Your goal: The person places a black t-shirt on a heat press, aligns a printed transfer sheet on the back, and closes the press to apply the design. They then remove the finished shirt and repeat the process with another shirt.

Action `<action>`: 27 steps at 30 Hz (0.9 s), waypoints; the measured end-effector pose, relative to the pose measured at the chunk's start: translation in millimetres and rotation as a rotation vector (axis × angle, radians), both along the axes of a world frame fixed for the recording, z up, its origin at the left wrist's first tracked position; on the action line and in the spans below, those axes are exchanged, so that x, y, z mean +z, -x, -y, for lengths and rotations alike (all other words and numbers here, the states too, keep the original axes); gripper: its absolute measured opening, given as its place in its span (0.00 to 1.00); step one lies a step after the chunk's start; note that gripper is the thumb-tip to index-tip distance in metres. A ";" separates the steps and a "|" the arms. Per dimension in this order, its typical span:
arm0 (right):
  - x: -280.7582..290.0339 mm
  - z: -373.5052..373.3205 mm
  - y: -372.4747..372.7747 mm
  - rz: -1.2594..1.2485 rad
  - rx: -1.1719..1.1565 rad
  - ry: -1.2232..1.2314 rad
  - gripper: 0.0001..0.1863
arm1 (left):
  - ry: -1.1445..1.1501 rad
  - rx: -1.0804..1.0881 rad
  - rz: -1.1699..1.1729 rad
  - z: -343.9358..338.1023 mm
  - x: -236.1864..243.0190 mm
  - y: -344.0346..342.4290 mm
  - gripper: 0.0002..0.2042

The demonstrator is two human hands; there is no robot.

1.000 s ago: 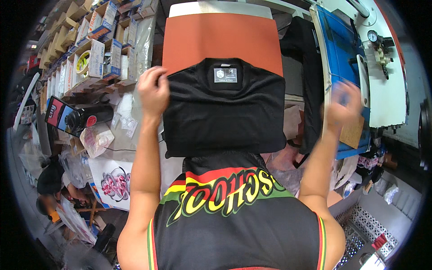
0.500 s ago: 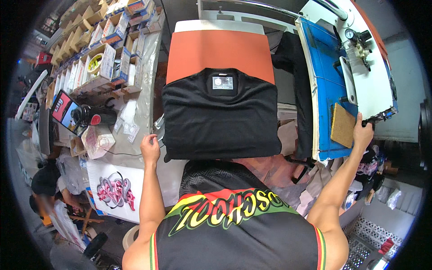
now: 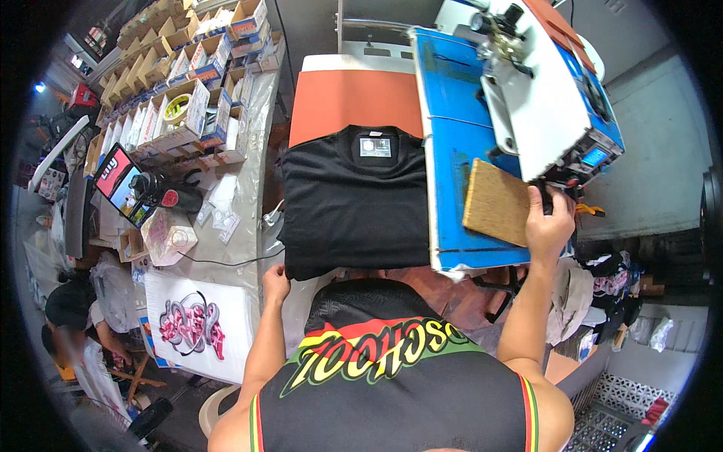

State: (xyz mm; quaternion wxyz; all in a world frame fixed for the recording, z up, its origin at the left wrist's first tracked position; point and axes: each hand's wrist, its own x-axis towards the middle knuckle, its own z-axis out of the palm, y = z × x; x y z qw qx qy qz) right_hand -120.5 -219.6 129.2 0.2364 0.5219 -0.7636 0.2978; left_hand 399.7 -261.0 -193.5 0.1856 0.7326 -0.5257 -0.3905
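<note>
A black T-shirt (image 3: 354,218) lies on the orange pad (image 3: 361,98) of a heat press, its neck toward the far side with a label inside the collar. My left hand (image 3: 276,285) is closed, its fingertips at the shirt's near left corner. With my right hand (image 3: 550,226) I grip the black handle (image 3: 544,197) at the near end of the press head. The head's blue plate (image 3: 444,169) overhangs the right part of the shirt and hides it. On the blue plate rests a brown square board (image 3: 497,200), beside the white housing (image 3: 546,135).
Boxes of goods (image 3: 181,113) fill the table at left, with a tablet (image 3: 120,184) and a black device (image 3: 162,192) nearer. A printed graphic sheet (image 3: 192,324) lies at the near left. Another person (image 3: 68,324) sits at far left. Piled clothes (image 3: 580,301) are at right.
My right hand has moved left with the handle, swinging the press head from beside the shirt to partly over it. My left hand has come to the shirt's near left corner.
</note>
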 end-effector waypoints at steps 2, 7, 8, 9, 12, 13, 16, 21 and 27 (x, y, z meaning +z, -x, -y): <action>2.4 -0.8 -8.6 -0.216 -0.051 0.051 0.36 | -0.016 -0.041 -0.001 -5.9 -6.0 -7.0 0.14; 16.1 33.4 -55.7 0.012 0.206 0.076 0.61 | -0.020 -0.223 0.094 -16.7 -23.1 -12.5 0.10; 18.0 36.4 -68.0 -0.034 0.181 0.067 0.61 | 0.009 -0.283 0.110 -16.0 -22.4 -8.9 0.10; 19.7 40.7 -80.7 -0.058 0.189 0.070 0.61 | 0.013 -0.353 0.168 -15.2 -27.6 -7.3 0.10; 15.8 50.3 -106.6 -0.076 0.228 0.127 0.62 | 0.042 -0.380 0.047 -16.4 -47.2 4.1 0.12; 12.5 54.1 -114.2 -0.046 0.262 0.159 0.59 | 0.032 -0.403 0.074 -20.0 -57.1 4.2 0.12; 9.2 64.3 -135.9 -0.092 0.264 0.174 0.59 | 0.224 -0.421 0.024 -27.9 -74.7 19.2 0.14; 1.6 69.6 -157.2 -0.006 0.236 0.137 0.58 | -0.284 -0.932 0.563 -27.1 -104.5 9.2 0.18; -39.2 17.0 -42.6 0.137 0.320 0.199 0.33 | -0.537 -0.903 -0.057 -59.1 -132.0 10.3 0.17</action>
